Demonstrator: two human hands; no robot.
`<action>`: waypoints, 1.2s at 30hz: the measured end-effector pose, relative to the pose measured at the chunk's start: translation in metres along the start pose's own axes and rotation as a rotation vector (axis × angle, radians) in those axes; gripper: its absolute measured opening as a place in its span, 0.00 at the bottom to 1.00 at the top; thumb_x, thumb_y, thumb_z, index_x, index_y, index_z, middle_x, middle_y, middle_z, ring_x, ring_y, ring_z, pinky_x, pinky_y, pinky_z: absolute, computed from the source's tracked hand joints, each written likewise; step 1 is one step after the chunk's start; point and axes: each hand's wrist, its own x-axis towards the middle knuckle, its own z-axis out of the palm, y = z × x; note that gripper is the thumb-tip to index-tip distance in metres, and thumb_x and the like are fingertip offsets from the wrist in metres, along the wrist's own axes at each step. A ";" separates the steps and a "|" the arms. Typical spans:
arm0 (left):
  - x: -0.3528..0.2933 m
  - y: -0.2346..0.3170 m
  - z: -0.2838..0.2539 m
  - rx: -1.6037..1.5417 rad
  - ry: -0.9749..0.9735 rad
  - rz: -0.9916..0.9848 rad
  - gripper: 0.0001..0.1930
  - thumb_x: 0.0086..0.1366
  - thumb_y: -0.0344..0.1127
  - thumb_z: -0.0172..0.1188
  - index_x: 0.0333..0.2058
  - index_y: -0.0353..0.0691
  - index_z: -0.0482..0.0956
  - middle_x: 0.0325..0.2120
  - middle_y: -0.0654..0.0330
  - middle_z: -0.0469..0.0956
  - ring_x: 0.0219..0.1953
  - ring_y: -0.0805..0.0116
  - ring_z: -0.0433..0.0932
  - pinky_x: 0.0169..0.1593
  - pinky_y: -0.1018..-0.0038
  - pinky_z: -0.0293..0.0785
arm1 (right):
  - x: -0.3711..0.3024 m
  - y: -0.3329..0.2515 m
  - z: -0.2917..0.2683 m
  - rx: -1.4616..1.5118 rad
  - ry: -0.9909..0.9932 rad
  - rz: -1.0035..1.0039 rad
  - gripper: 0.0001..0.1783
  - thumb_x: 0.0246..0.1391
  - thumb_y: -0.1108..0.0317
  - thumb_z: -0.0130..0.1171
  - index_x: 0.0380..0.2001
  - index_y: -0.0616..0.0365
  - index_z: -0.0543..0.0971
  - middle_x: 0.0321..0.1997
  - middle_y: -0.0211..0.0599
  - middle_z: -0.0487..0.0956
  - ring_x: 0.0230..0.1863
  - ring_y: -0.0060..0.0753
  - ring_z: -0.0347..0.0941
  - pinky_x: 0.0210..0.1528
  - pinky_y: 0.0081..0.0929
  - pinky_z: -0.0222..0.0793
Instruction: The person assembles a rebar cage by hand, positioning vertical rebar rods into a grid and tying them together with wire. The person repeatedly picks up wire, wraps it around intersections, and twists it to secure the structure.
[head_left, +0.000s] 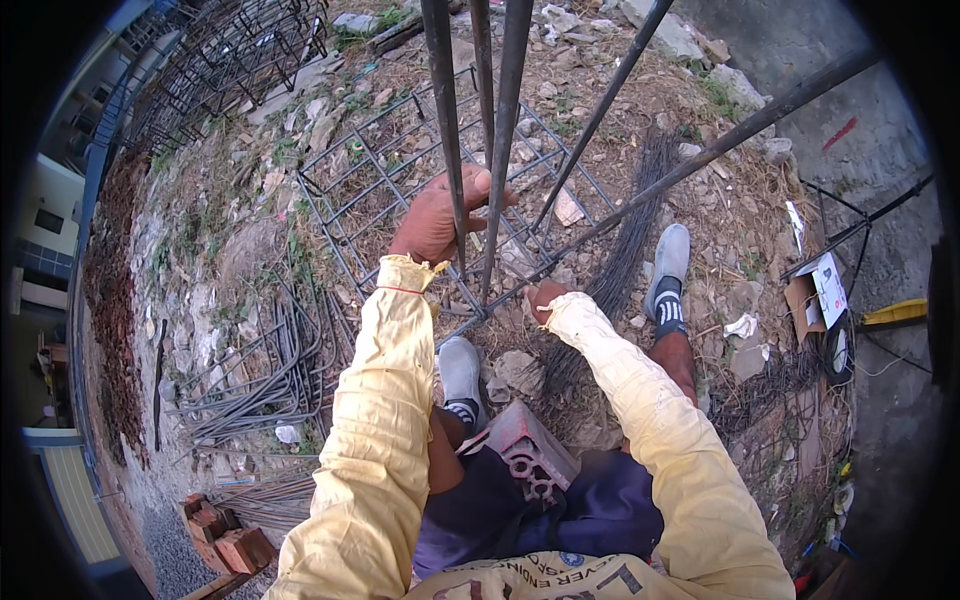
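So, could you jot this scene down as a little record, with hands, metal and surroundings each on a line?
Left hand: at the upright dark rods, partly behind them; firmness of grip unclear
Right hand: lower, near the rods' bottom ends; fingers mostly hidden
Sleeves: pale yellow
Steel grid: on the ground beyond the hands
Wire bundle: left of the right shoe
Far left: bent rods; bricks
Ground: rubble, dry grass
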 end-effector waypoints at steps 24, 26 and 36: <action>-0.001 0.003 0.011 0.021 0.034 0.009 0.19 0.62 0.53 0.62 0.37 0.41 0.79 0.37 0.60 0.80 0.44 0.68 0.78 0.45 0.69 0.72 | -0.008 0.032 -0.001 1.255 -0.696 0.278 0.22 0.65 0.46 0.47 0.34 0.56 0.72 0.24 0.29 0.73 0.17 0.25 0.65 0.17 0.27 0.63; -0.004 0.004 0.008 0.024 0.034 0.009 0.17 0.62 0.51 0.61 0.36 0.41 0.79 0.37 0.61 0.80 0.44 0.69 0.77 0.45 0.70 0.72 | -0.012 0.028 0.001 1.081 -0.662 0.203 0.21 0.57 0.47 0.59 0.37 0.55 0.71 0.24 0.28 0.73 0.20 0.25 0.69 0.20 0.25 0.66; -0.003 0.003 0.007 -0.032 0.010 0.025 0.18 0.64 0.52 0.60 0.37 0.40 0.80 0.36 0.59 0.80 0.43 0.69 0.77 0.43 0.71 0.73 | -0.026 0.035 0.013 -0.304 0.267 -0.202 0.35 0.57 0.51 0.57 0.61 0.59 0.62 0.55 0.52 0.70 0.53 0.64 0.73 0.56 0.56 0.66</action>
